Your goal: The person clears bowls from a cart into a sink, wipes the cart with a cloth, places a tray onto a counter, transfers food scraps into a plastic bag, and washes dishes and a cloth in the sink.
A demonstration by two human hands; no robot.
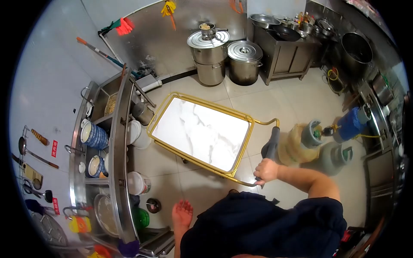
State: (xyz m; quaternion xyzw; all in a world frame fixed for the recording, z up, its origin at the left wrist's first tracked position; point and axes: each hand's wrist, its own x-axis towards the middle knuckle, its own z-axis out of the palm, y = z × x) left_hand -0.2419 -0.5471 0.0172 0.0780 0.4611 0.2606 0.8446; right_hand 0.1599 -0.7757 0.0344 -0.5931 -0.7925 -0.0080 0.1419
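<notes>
Clasping the near end of the handle [272,144] in the right hand [266,170], held the left hand [183,213] open, empty; had the cart [200,133] mid-floor, between sink [117,150] at left and gas bottles [310,138] at right; risked, through off-centre grip, swinging into either.

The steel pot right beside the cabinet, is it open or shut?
Shut: the pot has its round lid covering the top.
</notes>
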